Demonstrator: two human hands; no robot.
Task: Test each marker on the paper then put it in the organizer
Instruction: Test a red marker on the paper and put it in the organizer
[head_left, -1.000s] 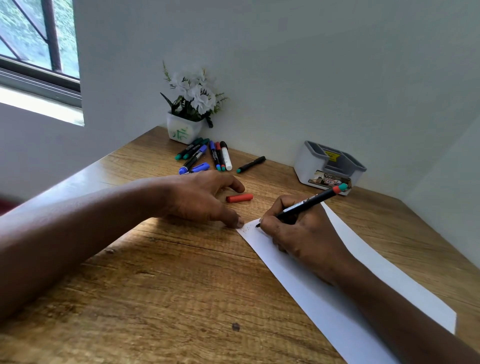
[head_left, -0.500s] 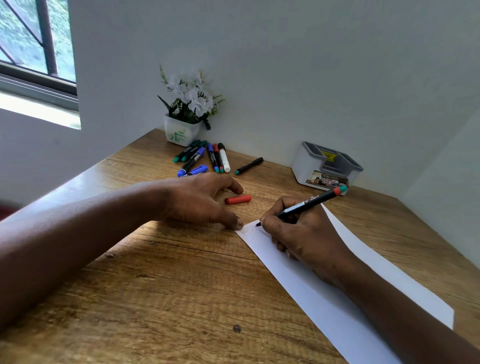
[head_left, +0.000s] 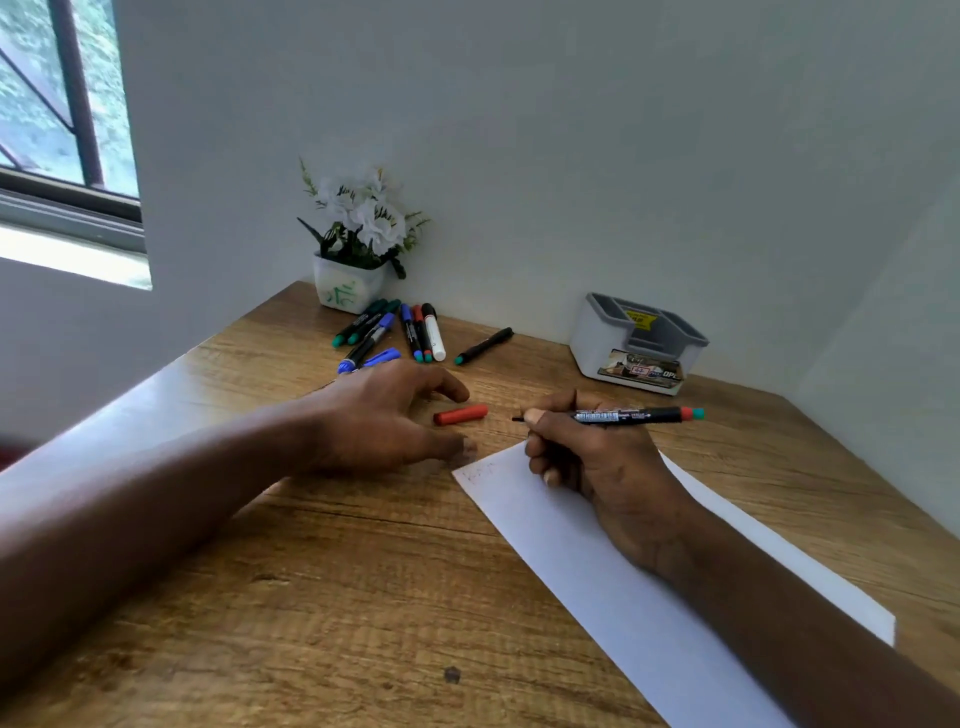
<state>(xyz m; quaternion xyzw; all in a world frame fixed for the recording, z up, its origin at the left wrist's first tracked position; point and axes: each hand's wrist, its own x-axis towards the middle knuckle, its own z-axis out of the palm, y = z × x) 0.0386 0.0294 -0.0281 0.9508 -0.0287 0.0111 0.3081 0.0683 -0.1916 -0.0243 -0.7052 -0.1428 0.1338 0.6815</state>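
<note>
Here, a wooden desk (head_left: 322, 597) fills the lower frame, meeting pale walls at a corner in the upper right. A long white sheet of paper (head_left: 571, 561) runs from centre to the lower right, with faint scribbles at its upper-left corner. The left hand (head_left: 384, 415), in from the left, lies palm down with fingers loosely spread, thumb tip beside that paper corner. The right hand (head_left: 587, 457), over the paper, pinches an uncapped black marker (head_left: 623, 415) lying almost level, tip pointing left and clear of the sheet. A grey and white organizer (head_left: 592, 343) stands at upper right by the wall; a potted white flower (head_left: 358, 244) sits upper centre. Below it lies a cluster of capped markers (head_left: 410, 332). A red cap (head_left: 461, 415) lies between the hands.
</note>
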